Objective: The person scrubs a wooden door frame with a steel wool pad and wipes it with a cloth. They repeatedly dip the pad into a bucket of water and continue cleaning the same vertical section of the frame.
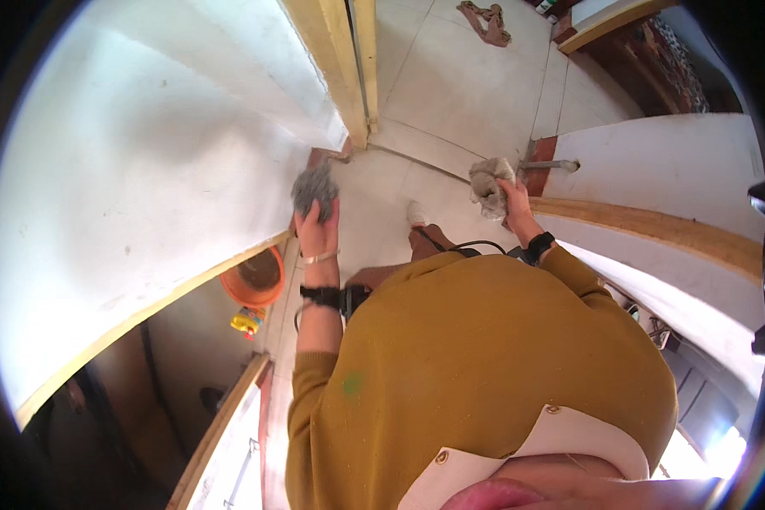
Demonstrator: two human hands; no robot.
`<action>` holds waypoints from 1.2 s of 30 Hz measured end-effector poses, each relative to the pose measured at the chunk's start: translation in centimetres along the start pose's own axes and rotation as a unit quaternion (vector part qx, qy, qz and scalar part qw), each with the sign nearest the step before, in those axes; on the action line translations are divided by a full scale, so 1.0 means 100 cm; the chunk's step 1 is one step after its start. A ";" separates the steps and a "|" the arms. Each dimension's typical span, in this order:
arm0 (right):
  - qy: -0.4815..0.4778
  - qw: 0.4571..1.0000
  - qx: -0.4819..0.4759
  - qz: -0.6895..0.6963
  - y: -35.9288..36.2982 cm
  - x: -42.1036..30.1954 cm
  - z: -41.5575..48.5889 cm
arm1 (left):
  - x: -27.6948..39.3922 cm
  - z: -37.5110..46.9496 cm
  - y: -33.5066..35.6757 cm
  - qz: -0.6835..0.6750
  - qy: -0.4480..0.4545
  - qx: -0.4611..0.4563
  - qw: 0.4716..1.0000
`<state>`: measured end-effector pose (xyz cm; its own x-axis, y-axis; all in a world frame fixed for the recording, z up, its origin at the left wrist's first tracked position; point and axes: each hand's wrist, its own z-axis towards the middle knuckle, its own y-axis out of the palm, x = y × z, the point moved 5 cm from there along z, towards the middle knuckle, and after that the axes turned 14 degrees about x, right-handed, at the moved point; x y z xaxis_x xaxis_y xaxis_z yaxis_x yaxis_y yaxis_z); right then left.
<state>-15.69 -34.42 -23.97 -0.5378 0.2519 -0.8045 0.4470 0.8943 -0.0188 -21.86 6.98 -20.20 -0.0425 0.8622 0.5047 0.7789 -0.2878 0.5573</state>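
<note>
My left hand [319,229] grips a grey scouring pad [315,186] of wiry look, held close by the lower part of the white wall [166,159]. The pad is a little blurred, and whether it touches the wall I cannot tell. On the other side, my right hand [516,203] holds a crumpled beige cloth [491,185] near the door frame and a short grey pipe [551,165]. Both wrists carry black straps. Between the hands lies the pale tiled floor [376,197], where one of my white shoes [415,213] shows.
An orange basin [253,277] with murky liquid stands on the floor at the left, beside a yellow bottle with a red cap [248,320]. A brown cloth [488,22] lies farther ahead. Wooden door frames [341,64] and a wooden edge [650,229] flank the doorway.
</note>
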 end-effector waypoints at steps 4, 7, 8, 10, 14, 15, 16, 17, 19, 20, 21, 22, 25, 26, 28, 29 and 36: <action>0.015 0.998 0.006 0.060 -0.030 -0.026 0.017 | -0.042 0.037 0.059 0.042 -0.004 -0.007 0.999; 0.043 0.995 0.073 0.051 -0.038 -0.026 0.021 | -0.057 0.075 0.082 0.043 0.005 -0.003 0.999; 0.027 0.997 0.052 0.043 -0.037 -0.029 0.020 | -0.062 0.088 0.087 0.041 0.000 0.017 0.999; 0.015 0.998 0.047 0.045 -0.026 -0.028 0.021 | -0.054 0.123 0.099 0.048 0.026 0.022 0.998; -0.020 0.998 0.066 0.013 -0.027 -0.039 0.019 | -0.063 0.159 0.095 0.054 0.019 0.088 0.994; -0.006 0.996 0.089 0.018 -0.030 -0.040 0.017 | -0.066 0.165 0.090 0.054 0.013 0.112 0.992; 0.012 0.995 0.088 0.037 -0.022 -0.038 0.021 | -0.056 0.178 0.091 0.055 0.031 0.101 0.993; -0.001 0.996 0.086 0.023 -0.023 -0.043 0.021 | -0.058 0.186 0.088 0.057 0.028 0.098 0.993; -0.025 0.998 0.051 0.020 -0.017 -0.049 0.027 | -0.059 0.201 0.093 0.108 0.088 0.047 0.989; -0.022 0.998 0.053 0.019 -0.017 -0.052 0.032 | -0.060 0.206 0.097 0.156 0.147 0.002 0.977; -0.072 0.997 0.026 -0.024 -0.015 -0.059 0.036 | -0.065 0.211 0.097 0.192 0.145 0.019 0.970; -0.126 0.990 -0.005 -0.056 -0.010 -0.066 0.039 | -0.066 0.215 0.102 0.196 0.201 -0.020 0.960; -0.123 0.989 -0.062 -0.056 -0.005 -0.091 0.068 | -0.077 0.213 0.109 0.176 0.210 0.028 0.961; -0.095 0.992 -0.072 -0.043 0.002 -0.098 0.080 | -0.074 0.213 0.114 0.171 0.221 0.029 0.960; -0.025 0.996 -0.081 -0.026 0.009 -0.113 0.102 | -0.075 0.202 0.120 0.144 0.215 0.053 0.965; 0.005 0.996 -0.090 -0.013 0.014 -0.123 0.111 | -0.074 0.197 0.125 0.115 0.204 0.069 0.970; 0.005 0.984 -0.170 -0.057 0.068 -0.183 0.148 | -0.044 0.142 0.168 -0.012 0.196 0.148 0.969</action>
<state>7.79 -38.45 -18.17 -0.5789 0.1449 -0.8025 0.1192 0.9886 0.0925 0.35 4.23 -22.43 -0.2520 0.6250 0.7388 0.9174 -0.0886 0.3879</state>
